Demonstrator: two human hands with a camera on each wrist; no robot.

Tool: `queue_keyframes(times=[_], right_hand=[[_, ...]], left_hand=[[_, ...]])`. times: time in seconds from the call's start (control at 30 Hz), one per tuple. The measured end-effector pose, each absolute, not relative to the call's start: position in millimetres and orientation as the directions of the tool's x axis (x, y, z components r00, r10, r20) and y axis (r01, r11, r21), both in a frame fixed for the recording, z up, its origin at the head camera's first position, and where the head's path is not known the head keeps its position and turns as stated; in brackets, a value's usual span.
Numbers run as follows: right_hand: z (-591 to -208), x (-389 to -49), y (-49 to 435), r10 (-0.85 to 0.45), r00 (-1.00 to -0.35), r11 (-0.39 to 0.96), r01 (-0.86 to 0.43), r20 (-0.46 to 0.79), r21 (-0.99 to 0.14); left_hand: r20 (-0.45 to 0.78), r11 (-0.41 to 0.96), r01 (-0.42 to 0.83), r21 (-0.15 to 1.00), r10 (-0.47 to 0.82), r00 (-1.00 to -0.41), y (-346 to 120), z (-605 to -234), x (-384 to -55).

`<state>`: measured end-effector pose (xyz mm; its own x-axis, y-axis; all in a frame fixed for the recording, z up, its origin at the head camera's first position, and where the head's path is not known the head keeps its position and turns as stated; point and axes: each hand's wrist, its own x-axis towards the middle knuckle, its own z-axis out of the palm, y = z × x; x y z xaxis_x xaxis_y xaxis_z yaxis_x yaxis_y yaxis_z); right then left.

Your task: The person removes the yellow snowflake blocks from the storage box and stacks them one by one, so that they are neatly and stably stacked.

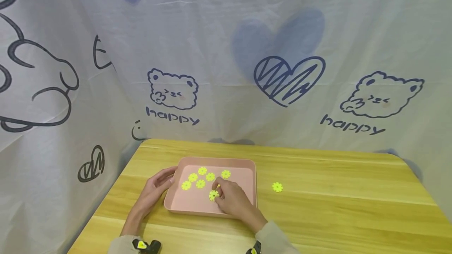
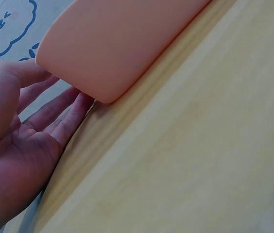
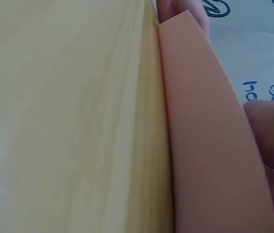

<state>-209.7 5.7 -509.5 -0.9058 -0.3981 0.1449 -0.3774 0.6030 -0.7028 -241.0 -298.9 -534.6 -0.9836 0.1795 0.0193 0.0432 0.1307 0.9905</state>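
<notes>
A pink tray (image 1: pixel 176 206) sits on the wooden table with several yellow-green notched discs (image 1: pixel 200 184) lying flat in it. My left hand (image 1: pixel 152 191) rests against the tray's left wall, its fingers fairly straight; the left wrist view shows thumb and fingertips touching the outer wall (image 2: pixel 112 48). Over the tray's right half, my right hand (image 1: pixel 234 201) has curled fingers, with thumb and forefinger pinching a notched disc (image 1: pixel 213 195). A yellow-green sliver shows behind those fingers. In the right wrist view the tray's front wall (image 3: pixel 210 136) hides the fingertips and the disc.
One more notched disc (image 1: pixel 277 187) lies on the wooden table (image 1: pixel 339 207), right of the tray. A pale cloth (image 1: pixel 226 124) with printed bears and hearts hangs behind the table and along its left side.
</notes>
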Motion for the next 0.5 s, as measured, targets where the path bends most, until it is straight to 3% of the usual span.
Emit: queue_keyframes(times=[0.5], right_hand=[[-498,-199,26,-0.306,-0.936,0.315,-0.270,0.172,-0.910]], left_hand=[[0.029,0.127,0.054,0.990,0.184,-0.982,-299,-534,-240]])
